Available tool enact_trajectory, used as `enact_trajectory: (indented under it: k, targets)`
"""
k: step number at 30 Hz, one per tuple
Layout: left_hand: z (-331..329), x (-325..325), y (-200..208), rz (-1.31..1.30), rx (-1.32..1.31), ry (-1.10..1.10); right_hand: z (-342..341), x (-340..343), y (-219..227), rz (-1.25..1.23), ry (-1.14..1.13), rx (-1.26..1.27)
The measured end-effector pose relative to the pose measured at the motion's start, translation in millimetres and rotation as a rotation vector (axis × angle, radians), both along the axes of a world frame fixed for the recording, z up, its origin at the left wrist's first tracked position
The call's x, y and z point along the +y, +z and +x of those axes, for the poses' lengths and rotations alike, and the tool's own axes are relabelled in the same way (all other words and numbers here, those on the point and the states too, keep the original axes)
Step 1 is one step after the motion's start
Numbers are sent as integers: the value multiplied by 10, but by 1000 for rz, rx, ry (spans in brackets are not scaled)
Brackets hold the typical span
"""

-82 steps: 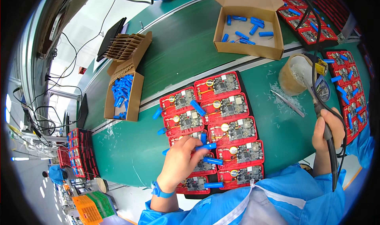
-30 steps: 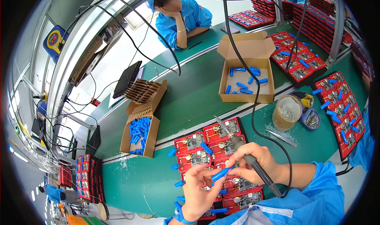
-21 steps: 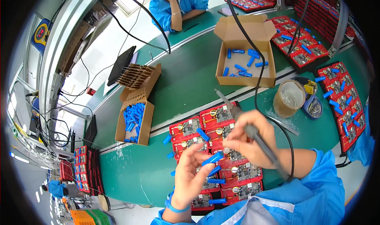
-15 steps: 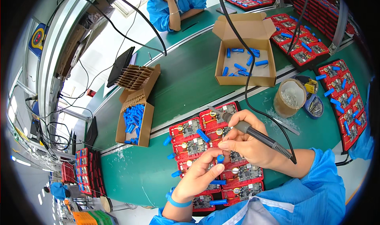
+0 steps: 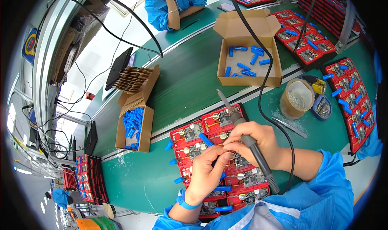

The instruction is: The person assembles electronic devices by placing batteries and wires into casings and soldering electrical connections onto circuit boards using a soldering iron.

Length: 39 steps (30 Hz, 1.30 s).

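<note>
My right hand [image 5: 258, 143] is closed around a soldering iron [image 5: 259, 159], whose tip points up and away over the far edge of the tray. The thumb and forefinger of that hand pinch together, meeting the fingertips of my left hand [image 5: 205, 171]. Just below the left thumb a bit of blue cylindrical battery [image 5: 223, 175] shows, mostly hidden by the closed fingers. What lies between the fingertips is too small to make out. Beneath both hands is a red tray [image 5: 173, 133] of green-grey circuit boards [image 5: 194, 133], with several blue batteries among them.
Left stands a cardboard box [image 5: 146, 133] of blue batteries; a flatter open box [image 5: 249, 81] with several more is beyond. At right are a tub [image 5: 297, 102], tweezers [image 5: 290, 127] and further board trays [image 5: 349, 104]. The iron's cable [image 5: 279, 129] loops nearby. A co-worker [image 5: 173, 7] sits opposite.
The soldering iron has swung more upright, its tip moving farther from the boards. My left hand has turned and its fingers have drawn in against the right fingertips. The battery is now more hidden.
</note>
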State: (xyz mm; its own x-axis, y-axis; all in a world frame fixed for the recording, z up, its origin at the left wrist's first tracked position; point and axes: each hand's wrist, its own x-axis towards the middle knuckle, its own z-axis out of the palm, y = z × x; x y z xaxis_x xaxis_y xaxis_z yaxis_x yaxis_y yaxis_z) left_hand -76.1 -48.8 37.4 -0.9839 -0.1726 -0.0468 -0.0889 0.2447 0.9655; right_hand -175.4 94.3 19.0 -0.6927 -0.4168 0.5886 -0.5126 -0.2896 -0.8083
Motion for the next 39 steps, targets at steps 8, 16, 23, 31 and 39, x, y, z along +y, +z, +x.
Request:
enact_trajectory:
  k: [8,16,23,31,39]
  targets:
    - [-73,-26,-2,277,34,15,-95,28,88,55,93,-319]
    - [-145,-29,-69,-34,194,-15,-116,22,135,20,213,-619]
    - [-172,-19,-107,-67,254,106,-116,29,90,47,182,-542]
    - [-189,18,-185,-3,294,215,-64,4,19,48,82,-482]
    - [-158,8,-275,202,272,254,-39,-58,3,104,67,-382]
